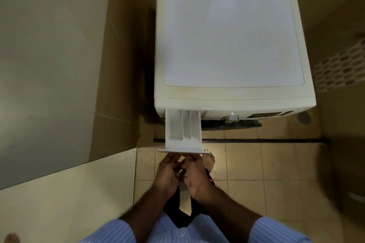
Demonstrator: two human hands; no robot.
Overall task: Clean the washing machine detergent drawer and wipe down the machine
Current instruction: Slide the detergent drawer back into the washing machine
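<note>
Striped pale-blue sleeves (276,231) fill the bottom of my head view, and from them both bare forearms run forward to meet under the drawer.

My left hand (167,171) and right hand (194,173) sit pressed together just below the front plate, fingers curled upward against its lower edge. Whether they are closed on the plate or only touching it I cannot tell, since the fingertips are hidden under the rim and blurred.

Ahead of both hands, the white plastic detergent drawer (183,130) juts well out of the cream front-loading washing machine (233,45) at its upper left corner. Three open compartments show, apparently empty. Its long axis runs straight from the machine toward me, so I judge the next pull goes along that same line, directly back toward my body. Both hands are equally close.

A silver round dial (231,118) sits on the panel right of the drawer. Beige floor tiles (243,163) lie below, and a white perforated basket (339,69) shows at the far right edge.
</note>
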